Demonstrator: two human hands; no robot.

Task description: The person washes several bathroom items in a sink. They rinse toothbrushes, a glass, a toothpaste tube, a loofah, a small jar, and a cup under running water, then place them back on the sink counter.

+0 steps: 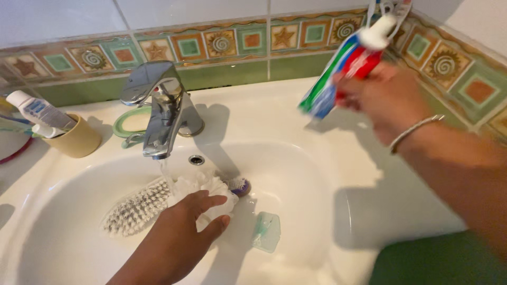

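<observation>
Gripping a toothpaste tube [346, 66] in my right hand [388, 100] over the sink rim [296, 113], my half-open left hand [182, 232] presses a white sponge [208, 192] in the roomy basin.

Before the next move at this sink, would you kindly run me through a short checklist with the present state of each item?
1. Water running from tap: ok.
2. Left hand on the white puff under the stream: ok.
3. Right hand gripping the toothpaste tube: ok.
4. Tube cap closed: cannot tell, blurred.
5. Basin free of loose items: not ok, scrubbing brush and small green piece lie inside.
</observation>
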